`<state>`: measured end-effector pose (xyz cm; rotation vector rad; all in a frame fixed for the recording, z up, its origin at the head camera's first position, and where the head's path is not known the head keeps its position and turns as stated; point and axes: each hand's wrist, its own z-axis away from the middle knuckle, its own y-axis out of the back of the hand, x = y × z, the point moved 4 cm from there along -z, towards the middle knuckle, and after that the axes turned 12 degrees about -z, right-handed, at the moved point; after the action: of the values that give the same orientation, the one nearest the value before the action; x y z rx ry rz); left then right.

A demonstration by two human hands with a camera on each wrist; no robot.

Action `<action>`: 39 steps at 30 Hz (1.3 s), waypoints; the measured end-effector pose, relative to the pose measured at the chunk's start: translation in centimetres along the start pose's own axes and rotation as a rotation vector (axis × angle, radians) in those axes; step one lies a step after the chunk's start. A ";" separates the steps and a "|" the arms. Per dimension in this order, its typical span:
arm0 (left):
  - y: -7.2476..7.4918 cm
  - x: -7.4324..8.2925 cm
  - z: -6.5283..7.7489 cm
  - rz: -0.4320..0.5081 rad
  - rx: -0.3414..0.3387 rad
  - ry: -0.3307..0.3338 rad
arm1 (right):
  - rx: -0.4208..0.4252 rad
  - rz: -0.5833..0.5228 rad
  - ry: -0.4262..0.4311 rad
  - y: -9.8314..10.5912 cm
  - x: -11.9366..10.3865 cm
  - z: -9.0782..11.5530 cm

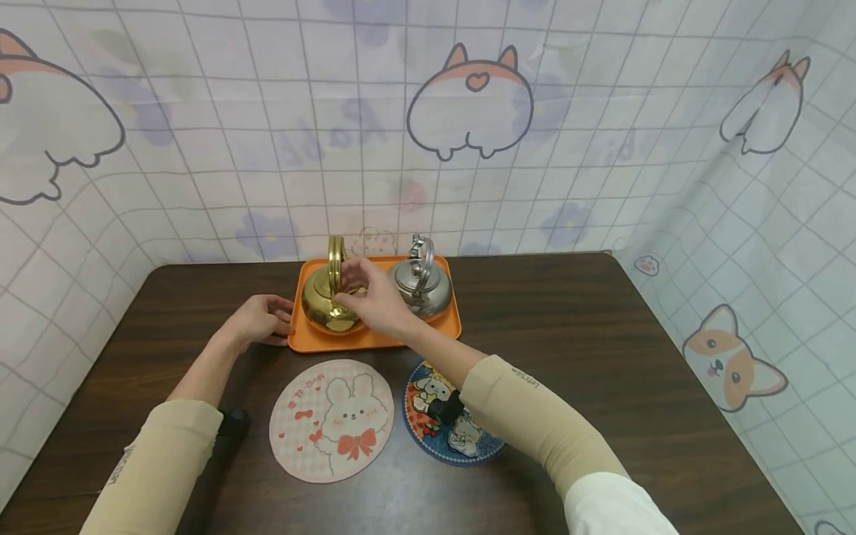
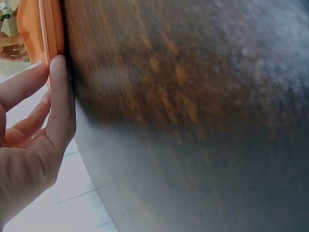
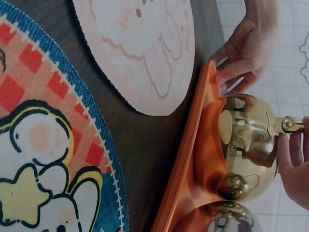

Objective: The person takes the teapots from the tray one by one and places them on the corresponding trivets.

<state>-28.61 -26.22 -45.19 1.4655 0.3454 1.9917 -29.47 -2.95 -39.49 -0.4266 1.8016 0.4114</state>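
A gold kettle point(image 1: 327, 306) with an upright loop handle stands on the left part of an orange tray point(image 1: 334, 342). Beside it on the same tray is a silver kettle point(image 1: 431, 288). My right hand point(image 1: 377, 293) is at the right side of the gold handle, thumb and bent fingers spread apart; the right wrist view shows its fingers by the handle's base, partly cut off. At the tray's left edge is my left hand point(image 1: 259, 321). In the left wrist view, its fingertips point(image 2: 58, 63) pinch the tray's rim.
Nearer me lie a round pink rabbit mat point(image 1: 314, 453) and a round blue cartoon mat point(image 1: 441, 452), partly covered by my right forearm. All stand on a dark wooden table point(image 1: 562, 334). A patterned white curtain point(image 1: 361, 134) hangs behind and along the sides.
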 end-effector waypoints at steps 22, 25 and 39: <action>0.1 -0.3 -0.1 0.001 0.005 0.020 | 0.016 -0.033 0.050 -0.4 0.5 -0.4; 0.1 -0.5 -0.1 0.003 0.005 0.016 | 0.014 -0.038 0.063 -0.4 0.5 -0.4; 0.0 -0.3 0.0 -0.002 0.013 0.021 | -0.004 -0.049 0.083 -0.5 0.4 -0.1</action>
<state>-28.56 -26.42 -45.41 1.4519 0.3696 2.0080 -29.45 -3.43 -39.90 -0.4954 1.8667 0.3679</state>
